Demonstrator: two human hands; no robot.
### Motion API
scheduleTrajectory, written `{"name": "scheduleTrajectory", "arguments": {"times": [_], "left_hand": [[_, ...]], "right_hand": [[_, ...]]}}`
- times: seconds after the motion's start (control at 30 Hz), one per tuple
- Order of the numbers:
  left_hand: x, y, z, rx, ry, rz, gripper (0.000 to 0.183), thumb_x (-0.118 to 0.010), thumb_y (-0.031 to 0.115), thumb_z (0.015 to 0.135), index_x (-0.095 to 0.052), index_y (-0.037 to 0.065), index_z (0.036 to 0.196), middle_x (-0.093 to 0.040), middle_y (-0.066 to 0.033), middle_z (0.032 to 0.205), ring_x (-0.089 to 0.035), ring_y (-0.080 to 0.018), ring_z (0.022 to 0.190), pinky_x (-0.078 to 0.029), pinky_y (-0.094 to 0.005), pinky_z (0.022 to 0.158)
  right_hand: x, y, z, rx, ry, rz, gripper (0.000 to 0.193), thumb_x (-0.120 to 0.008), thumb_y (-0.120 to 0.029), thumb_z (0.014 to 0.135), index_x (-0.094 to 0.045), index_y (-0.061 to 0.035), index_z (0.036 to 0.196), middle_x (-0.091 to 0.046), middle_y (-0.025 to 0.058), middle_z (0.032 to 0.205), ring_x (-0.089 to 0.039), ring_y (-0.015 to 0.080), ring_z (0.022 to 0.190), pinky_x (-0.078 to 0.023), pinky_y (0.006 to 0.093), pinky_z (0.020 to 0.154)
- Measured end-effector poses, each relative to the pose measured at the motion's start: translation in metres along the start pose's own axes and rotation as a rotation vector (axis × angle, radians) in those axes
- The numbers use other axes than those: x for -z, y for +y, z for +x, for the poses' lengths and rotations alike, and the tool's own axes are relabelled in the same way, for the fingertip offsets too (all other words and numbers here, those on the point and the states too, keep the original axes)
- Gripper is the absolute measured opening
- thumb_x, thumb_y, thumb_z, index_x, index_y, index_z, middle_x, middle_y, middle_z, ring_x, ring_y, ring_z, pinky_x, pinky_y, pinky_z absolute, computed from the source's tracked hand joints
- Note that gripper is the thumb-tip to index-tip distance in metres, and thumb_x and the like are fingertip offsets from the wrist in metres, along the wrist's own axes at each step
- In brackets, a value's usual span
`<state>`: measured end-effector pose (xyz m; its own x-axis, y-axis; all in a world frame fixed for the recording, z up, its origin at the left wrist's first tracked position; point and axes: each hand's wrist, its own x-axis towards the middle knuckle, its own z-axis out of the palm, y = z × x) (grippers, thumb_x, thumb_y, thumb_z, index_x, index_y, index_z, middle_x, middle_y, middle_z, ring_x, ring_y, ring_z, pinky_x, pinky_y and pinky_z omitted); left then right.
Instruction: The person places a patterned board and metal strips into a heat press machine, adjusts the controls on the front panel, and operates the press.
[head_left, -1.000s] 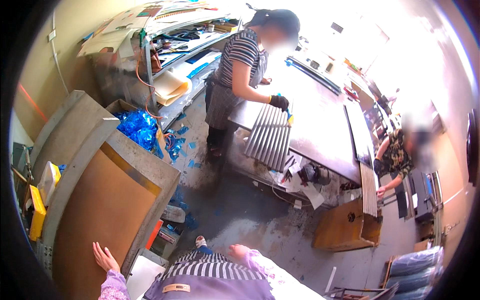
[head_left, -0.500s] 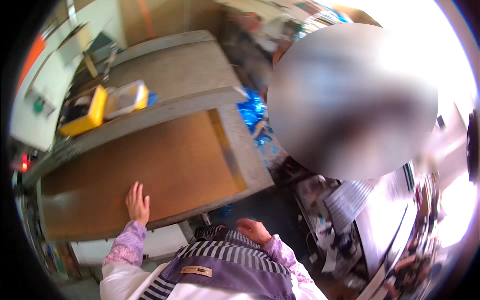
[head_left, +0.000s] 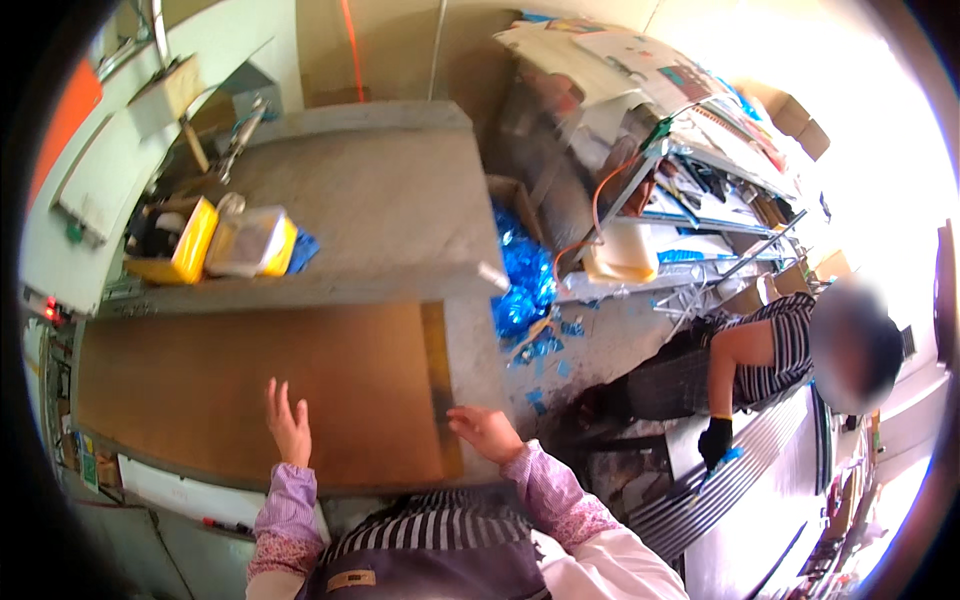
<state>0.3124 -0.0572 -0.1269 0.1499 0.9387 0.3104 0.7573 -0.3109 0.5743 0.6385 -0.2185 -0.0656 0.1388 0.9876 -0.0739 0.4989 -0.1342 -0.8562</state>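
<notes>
A large brown sheet (head_left: 250, 380) lies on the work table in front of me, with a yellowish strip along its right end. Over its near part is my left hand (head_left: 289, 428), fingers stretched and apart, holding nothing. Whether its palm touches the sheet I cannot tell. At the sheet's right end, by the yellowish strip (head_left: 436, 350), my right hand (head_left: 486, 433) is held with bent fingers apart and nothing in them. Both forearms wear purple patterned sleeves.
A raised ledge (head_left: 360, 200) runs behind the sheet, bearing yellow boxes (head_left: 182, 250). Blue shiny film (head_left: 522, 275) is heaped right of the table. A co-worker's gloved hand (head_left: 714, 442) touches grey ribbed strips (head_left: 740, 480) at the right. Behind stands a cluttered rack (head_left: 690, 215).
My right hand has risen from beside my apron to the sheet's right end. My left hand has shifted slightly, fingers still spread. My view has turned, showing the co-worker more plainly.
</notes>
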Motion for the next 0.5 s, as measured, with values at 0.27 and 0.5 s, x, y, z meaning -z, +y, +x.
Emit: {"name": "scheduleTrajectory", "arguments": {"times": [0.27,0.5], "left_hand": [[-0.033,0.023,0.010,0.207,-0.042,0.535,0.050,-0.051,0.024,0.090,-0.038,0.006,0.135,-0.028,-0.0148,0.146,-0.028,-0.0348,0.133,-0.023,-0.0485,0.108],[-0.022,0.041,0.015,0.335,-0.185,0.556,0.051,-0.037,0.035,0.096,-0.033,0.008,0.139,-0.024,-0.0134,0.149,-0.023,-0.0333,0.136,-0.018,-0.0484,0.110]], "right_hand": [[0.223,0.063,0.166,0.215,0.595,0.129,0.026,-0.064,-0.010,0.083,-0.061,-0.0027,0.108,-0.065,0.0080,0.086,-0.061,0.0127,0.075,-0.049,0.0266,0.067],[0.452,0.148,0.341,0.312,1.046,0.370,0.058,-0.071,-0.008,0.077,-0.043,-0.0012,0.128,-0.053,0.0109,0.117,-0.051,0.0205,0.107,-0.042,0.0312,0.089]]}}
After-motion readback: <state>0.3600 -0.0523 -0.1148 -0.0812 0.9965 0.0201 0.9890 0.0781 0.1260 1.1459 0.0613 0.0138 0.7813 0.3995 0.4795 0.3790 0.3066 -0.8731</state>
